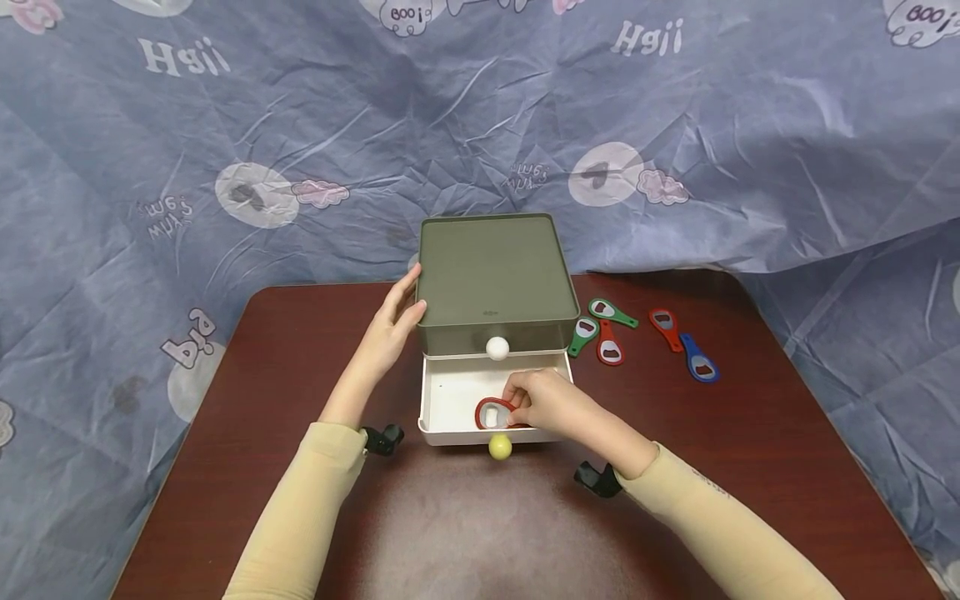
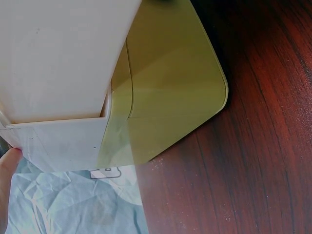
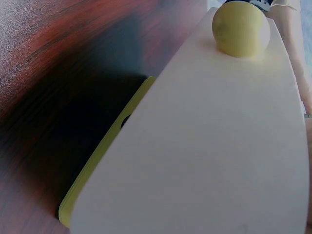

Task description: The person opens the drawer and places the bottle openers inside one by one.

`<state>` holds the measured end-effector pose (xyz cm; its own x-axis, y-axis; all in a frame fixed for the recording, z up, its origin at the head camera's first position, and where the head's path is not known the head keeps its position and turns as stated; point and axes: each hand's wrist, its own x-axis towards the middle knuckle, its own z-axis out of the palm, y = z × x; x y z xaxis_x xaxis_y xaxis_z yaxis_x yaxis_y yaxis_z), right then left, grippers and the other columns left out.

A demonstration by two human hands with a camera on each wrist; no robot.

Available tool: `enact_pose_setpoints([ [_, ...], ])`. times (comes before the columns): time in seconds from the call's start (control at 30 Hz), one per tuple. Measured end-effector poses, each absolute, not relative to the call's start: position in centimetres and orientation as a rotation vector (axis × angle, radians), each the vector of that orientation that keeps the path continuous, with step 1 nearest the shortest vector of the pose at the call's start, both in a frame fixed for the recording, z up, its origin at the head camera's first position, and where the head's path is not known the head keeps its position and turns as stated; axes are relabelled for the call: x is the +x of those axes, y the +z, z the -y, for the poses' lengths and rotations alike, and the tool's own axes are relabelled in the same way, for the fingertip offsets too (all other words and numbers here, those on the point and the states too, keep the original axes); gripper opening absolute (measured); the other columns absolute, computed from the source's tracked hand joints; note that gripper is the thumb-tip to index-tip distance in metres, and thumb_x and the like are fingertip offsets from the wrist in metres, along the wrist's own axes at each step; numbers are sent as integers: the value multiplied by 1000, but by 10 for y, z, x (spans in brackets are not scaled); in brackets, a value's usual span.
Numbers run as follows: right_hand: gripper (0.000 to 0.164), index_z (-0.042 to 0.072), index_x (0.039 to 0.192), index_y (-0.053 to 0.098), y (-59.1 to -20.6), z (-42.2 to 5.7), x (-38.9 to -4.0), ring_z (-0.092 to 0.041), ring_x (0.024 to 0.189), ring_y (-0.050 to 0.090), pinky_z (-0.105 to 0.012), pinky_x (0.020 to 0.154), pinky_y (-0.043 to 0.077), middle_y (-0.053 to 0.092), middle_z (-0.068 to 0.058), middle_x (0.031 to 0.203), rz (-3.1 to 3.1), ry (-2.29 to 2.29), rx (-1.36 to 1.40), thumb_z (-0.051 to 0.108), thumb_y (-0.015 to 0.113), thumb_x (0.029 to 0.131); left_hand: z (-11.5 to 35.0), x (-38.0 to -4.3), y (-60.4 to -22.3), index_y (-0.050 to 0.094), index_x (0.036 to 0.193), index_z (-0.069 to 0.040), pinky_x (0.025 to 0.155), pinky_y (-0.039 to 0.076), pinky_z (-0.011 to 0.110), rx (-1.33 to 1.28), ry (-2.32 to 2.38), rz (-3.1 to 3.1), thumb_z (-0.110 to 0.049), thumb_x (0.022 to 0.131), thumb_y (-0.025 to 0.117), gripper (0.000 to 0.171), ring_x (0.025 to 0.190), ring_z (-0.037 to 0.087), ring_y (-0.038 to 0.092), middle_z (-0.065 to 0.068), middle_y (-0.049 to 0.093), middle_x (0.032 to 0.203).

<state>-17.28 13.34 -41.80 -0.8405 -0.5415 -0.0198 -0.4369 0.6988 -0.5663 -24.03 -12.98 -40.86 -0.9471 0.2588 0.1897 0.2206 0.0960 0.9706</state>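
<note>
A small olive-green drawer cabinet (image 1: 491, 267) stands on the table, its lower white drawer (image 1: 453, 392) pulled out. Inside this drawer, by its front wall, my right hand (image 1: 551, 404) pinches a red bottle opener (image 1: 480, 414) whose far end is hidden behind the fingers. My left hand (image 1: 393, 325) rests against the cabinet's left side with fingers extended. A yellow knob (image 1: 500, 447) is on the open drawer's front, and a white knob (image 1: 497, 348) on the upper one, which is closed. From the right wrist, the white drawer front (image 3: 204, 136) fills much of the view.
Right of the cabinet lie a green bottle opener (image 1: 612, 313), another green opener (image 1: 582, 336) and a red opener (image 1: 610, 350) close together. Farther right, a second red opener (image 1: 666, 329) touches a blue opener (image 1: 702, 365). A printed blue cloth (image 1: 480, 125) hangs behind the dark table (image 1: 315, 333).
</note>
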Motion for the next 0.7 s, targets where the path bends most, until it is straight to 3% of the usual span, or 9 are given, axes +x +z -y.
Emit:
enact_pose_setpoints([
  [0.4, 14, 6, 91, 71, -402, -142, -171, -4, 72, 64, -21, 69, 52, 70, 4, 77, -2719, -958, -768, 8, 78, 79, 131, -241, -410, 25, 158, -22, 117, 31, 51, 495, 2026, -2305, -19, 105, 45, 57, 149, 23, 25, 7, 23, 163],
  [0.7, 21, 9, 101, 72, -374, -193, -180, -10, 79, 67, -22, 70, 53, 72, 0, 88, -2605, -1257, -550, 17, 79, 83, 130, -240, -409, 25, 158, -21, 117, 30, 51, 498, 2029, -2304, -18, 105, 46, 57, 149, 23, 25, 7, 24, 163],
])
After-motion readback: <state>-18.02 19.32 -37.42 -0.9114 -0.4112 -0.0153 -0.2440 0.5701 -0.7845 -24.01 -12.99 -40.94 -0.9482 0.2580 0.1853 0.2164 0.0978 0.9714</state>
